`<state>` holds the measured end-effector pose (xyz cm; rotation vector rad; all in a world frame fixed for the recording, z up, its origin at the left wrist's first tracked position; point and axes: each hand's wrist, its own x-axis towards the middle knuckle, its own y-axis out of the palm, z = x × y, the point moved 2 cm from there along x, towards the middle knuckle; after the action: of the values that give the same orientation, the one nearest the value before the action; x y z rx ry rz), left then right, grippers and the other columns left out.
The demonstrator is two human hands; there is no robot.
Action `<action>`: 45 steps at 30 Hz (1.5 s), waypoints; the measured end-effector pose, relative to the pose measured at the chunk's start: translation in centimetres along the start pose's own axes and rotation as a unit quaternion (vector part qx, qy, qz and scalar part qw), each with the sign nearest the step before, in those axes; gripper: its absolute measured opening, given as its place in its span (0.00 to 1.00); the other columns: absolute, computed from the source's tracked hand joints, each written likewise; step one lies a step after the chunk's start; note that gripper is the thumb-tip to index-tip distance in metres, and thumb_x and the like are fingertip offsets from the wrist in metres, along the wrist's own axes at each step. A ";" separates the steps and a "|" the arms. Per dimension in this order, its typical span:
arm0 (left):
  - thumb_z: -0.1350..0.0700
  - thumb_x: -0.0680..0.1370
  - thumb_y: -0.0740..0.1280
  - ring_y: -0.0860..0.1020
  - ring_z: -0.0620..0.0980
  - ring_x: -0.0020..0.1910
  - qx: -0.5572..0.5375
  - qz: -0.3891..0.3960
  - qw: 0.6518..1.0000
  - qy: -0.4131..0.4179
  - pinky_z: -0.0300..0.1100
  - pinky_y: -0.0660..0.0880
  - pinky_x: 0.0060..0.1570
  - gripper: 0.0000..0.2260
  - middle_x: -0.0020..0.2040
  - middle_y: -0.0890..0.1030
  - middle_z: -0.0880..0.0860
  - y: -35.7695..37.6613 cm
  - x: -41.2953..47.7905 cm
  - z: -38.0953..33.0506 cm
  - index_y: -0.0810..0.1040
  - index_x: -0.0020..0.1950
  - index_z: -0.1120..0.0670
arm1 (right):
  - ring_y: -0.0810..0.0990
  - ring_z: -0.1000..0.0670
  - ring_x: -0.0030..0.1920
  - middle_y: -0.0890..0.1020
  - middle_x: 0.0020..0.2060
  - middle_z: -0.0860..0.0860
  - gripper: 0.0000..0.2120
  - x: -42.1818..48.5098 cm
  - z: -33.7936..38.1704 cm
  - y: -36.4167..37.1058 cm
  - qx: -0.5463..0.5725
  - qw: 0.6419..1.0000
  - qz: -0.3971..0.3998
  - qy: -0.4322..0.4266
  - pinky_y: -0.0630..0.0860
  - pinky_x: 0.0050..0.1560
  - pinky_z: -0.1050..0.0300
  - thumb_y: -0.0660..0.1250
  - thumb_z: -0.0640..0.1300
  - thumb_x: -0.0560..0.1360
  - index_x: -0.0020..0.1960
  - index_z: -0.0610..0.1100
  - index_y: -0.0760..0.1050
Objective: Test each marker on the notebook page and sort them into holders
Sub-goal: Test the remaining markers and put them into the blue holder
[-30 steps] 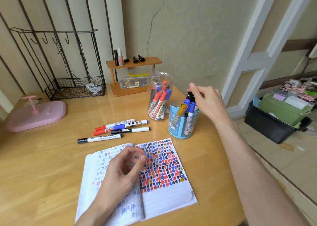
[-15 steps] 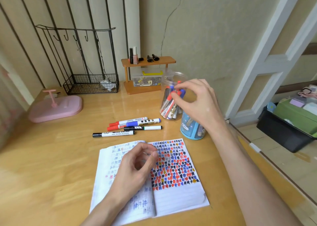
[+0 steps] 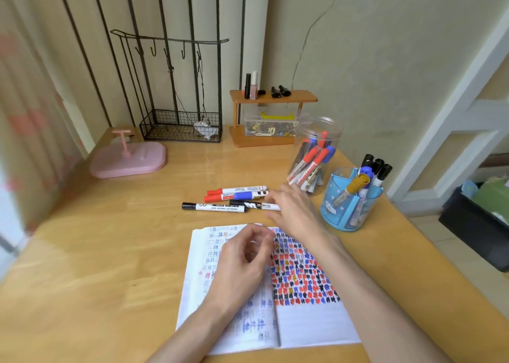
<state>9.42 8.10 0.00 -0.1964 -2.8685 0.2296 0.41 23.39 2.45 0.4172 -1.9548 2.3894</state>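
Right hand [image 3: 292, 207], fingers extended and empty, hovers at the loose markers [image 3: 237, 190], left hand [image 3: 242, 264] loosely curled, empty, on the notebook [image 3: 308, 327]; a clumsy grab could scatter them.

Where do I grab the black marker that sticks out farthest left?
Take the black marker by the middle of its white barrel, coming from above. It lies flat, cap pointing left, with bare table in front, so a thumb-and-finger grip across the barrel fits.
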 end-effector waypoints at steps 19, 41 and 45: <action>0.44 0.81 0.70 0.77 0.41 0.64 0.169 -0.051 0.976 0.126 0.37 0.71 0.65 0.14 0.60 0.81 0.39 -0.9 -0.1 -0.8 0.81 0.65 0.46 | 0.84 0.52 0.41 0.86 0.41 0.44 0.08 -9.5 -2.5 -5.3 0.589 0.797 -0.010 0.132 0.77 0.41 0.65 0.76 0.40 0.75 0.52 0.39 0.84; 0.41 0.83 0.65 0.82 0.37 0.45 0.237 0.054 0.960 0.139 0.37 0.76 0.45 0.13 0.48 0.85 0.38 0.3 -1.2 -0.8 0.81 0.64 0.44 | 0.79 0.46 0.33 0.82 0.34 0.41 0.08 -11.4 -1.6 -2.4 0.665 0.734 -0.060 0.125 0.77 0.35 0.58 0.70 0.42 0.81 0.49 0.36 0.81; 0.39 0.86 0.55 0.79 0.44 0.41 0.283 0.077 0.943 0.156 0.44 0.74 0.41 0.15 0.43 0.80 0.41 0.5 -1.4 -0.4 0.76 0.57 0.45 | 0.78 0.46 0.33 0.81 0.33 0.41 0.13 -11.3 -1.7 -2.5 0.668 0.731 -0.058 0.128 0.75 0.35 0.56 0.70 0.44 0.81 0.46 0.33 0.78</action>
<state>10.95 8.39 -0.02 -0.3087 -2.3583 0.9423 11.49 27.20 1.99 0.1358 0.1939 3.0426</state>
